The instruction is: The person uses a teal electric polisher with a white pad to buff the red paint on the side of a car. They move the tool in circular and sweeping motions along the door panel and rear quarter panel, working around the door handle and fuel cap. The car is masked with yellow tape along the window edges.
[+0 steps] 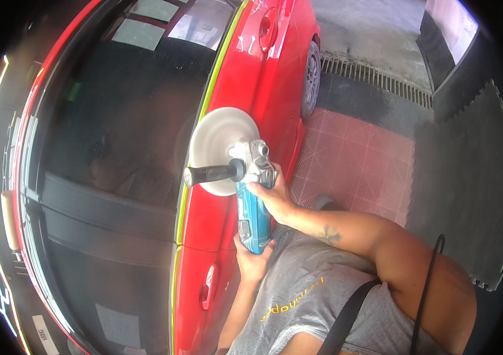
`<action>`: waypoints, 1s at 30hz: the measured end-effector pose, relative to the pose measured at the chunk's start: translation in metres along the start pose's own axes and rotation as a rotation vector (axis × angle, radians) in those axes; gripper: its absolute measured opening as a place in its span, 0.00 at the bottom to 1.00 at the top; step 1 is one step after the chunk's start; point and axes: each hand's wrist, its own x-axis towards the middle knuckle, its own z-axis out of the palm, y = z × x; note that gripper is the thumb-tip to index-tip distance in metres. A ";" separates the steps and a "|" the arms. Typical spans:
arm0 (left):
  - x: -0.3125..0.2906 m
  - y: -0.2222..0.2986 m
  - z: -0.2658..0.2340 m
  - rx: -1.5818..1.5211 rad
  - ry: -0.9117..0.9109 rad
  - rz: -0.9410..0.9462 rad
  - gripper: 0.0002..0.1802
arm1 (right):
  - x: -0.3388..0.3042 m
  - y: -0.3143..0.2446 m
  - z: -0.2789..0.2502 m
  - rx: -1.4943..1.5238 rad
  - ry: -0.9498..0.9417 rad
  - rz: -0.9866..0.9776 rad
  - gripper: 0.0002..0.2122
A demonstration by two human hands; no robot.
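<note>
Both my hands hold a teal power polisher (255,216) with a silver metal head. My right hand (275,198) wraps round the body just behind the head. At the rear end, my left hand (252,260) has its fingers closed about the housing from below. A black side handle (209,174) sticks out to the left with no hand on it. The round white pad (219,139) looks smeared, as if spinning. It lies over the red car door (226,100), close to the yellow-green tape (216,74) along the window edge; whether it touches is hidden.
The car's dark windows and roof (115,142) fill the left. A door handle (208,287) sits below the polisher, and a wheel (310,80) stands beyond. Red floor tiles (358,160), black mats (458,177) and a drain grate (375,74) lie to the right. A black cord (428,290) hangs by my right shoulder.
</note>
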 end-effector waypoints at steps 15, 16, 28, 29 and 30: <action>0.053 0.055 0.044 -0.033 0.000 -0.034 0.48 | 0.065 -0.074 -0.008 -0.004 -0.011 -0.058 0.37; 0.052 0.057 0.043 -0.036 0.002 -0.034 0.48 | 0.064 -0.075 -0.007 0.000 -0.003 -0.068 0.38; 0.035 0.075 0.032 -0.008 -0.006 -0.092 0.42 | 0.050 -0.066 -0.010 -0.032 0.011 -0.087 0.37; 0.032 0.074 0.030 -0.014 -0.005 -0.085 0.43 | 0.047 -0.062 -0.011 -0.042 0.007 -0.096 0.37; 0.030 0.074 0.029 -0.021 -0.002 -0.078 0.43 | 0.046 -0.060 -0.011 -0.053 0.001 -0.105 0.36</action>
